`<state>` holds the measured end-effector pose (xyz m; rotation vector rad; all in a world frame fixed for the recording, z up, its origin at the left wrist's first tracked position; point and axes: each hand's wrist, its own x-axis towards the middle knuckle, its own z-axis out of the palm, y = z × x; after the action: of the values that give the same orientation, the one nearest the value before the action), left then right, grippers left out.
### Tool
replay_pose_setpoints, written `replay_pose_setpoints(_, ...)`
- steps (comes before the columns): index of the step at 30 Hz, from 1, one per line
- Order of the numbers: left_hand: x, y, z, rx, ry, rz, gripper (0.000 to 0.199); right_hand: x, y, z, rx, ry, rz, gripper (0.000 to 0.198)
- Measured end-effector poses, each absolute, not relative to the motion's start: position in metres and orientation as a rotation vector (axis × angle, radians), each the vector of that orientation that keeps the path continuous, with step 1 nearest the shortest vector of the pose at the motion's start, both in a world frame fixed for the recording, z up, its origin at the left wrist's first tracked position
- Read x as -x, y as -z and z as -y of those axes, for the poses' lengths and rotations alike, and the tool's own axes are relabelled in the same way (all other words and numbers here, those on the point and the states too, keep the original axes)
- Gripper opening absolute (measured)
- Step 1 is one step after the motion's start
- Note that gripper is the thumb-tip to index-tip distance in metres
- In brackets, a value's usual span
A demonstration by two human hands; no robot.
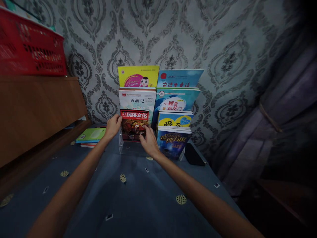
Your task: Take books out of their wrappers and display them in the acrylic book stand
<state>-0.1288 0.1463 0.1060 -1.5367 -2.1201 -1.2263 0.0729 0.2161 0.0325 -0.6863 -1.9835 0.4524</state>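
Observation:
A red-topped book (135,123) with a mask-like picture on its cover stands in the front left tier of a clear display rack (121,145). My left hand (113,126) is closed at the book's left edge, its fingertips partly hidden. At the lower right of the cover, my right hand (150,142) has its thumb and fingers against the book and hides that corner. Behind it rises a white book (136,99), with a yellow book (138,74) at the back. To the right, a dark blue book (173,142) leans in the rack's front tier.
More blue books (177,99) fill the rack's right column. A dark flat object (194,154) lies right of it. Green-topped books (91,135) are stacked at the left, near a wooden cabinet (39,112) bearing a red basket (32,49). A curtain (257,132) hangs at right.

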Motion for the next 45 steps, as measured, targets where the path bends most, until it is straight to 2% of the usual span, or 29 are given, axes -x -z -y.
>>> replay_pose_setpoints(19, 0.129, -0.107, -0.146, 1.494, 1.24, 2.119, 0.032, -0.074, -0.035, -0.212, 0.677, -0.483, 1.985, 0.056)
replay_pose_setpoints(35, 0.13, -0.106, -0.148, 1.475, 1.274, 2.151, 0.031, -0.086, -0.046, -0.191, 0.578, -0.292, 2.037, 0.053)
replay_pose_setpoints(45, 0.129, -0.108, -0.144, 1.519, 1.293, 2.149, 0.031, -0.088, -0.041, -0.199, 0.569, -0.285, 2.037, 0.05)
